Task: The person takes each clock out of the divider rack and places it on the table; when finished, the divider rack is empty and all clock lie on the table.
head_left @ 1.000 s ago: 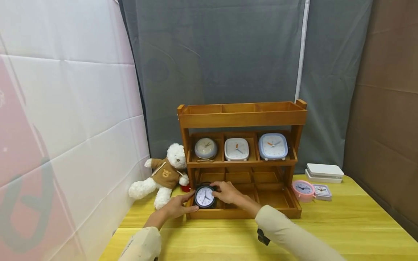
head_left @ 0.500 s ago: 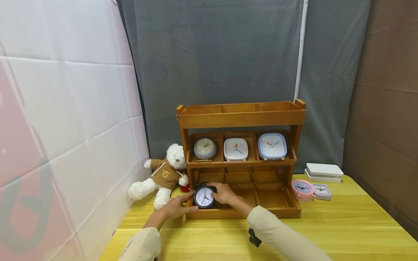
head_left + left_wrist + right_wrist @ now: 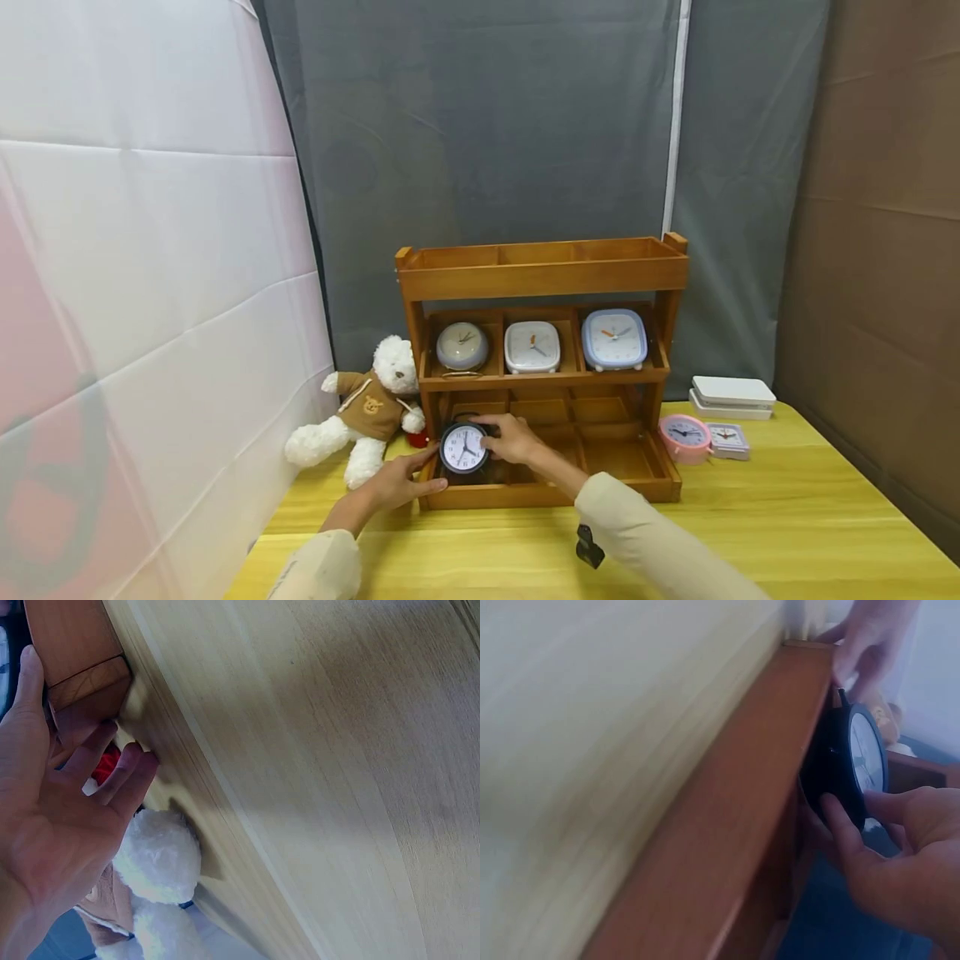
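A round black alarm clock (image 3: 462, 448) with a white face stands in the lower left compartment of the brown wooden rack (image 3: 551, 497). My right hand (image 3: 513, 439) pinches the clock at its right edge. In the right wrist view, the thumb of the right hand (image 3: 911, 851) lies at the face and the fingers at the back of the black alarm clock (image 3: 832, 765). At the rack's front left corner is my left hand (image 3: 390, 485), fingers extended along the side and thumb at the front rim. The left wrist view shows the left hand (image 3: 64, 817) with fingers fairly straight.
A silver round clock (image 3: 462, 346), a white clock (image 3: 532, 347) and a blue clock (image 3: 614, 339) fill the middle shelf. A teddy bear (image 3: 371, 408) leans at the left. Right of the rack lie a pink clock (image 3: 686, 438), a lilac clock (image 3: 728, 441) and white boxes (image 3: 732, 397).
The black alarm clock has risen slightly above the compartment's front rim, with my right hand on it. My left hand stays at the rack corner. The head view has shifted a little.
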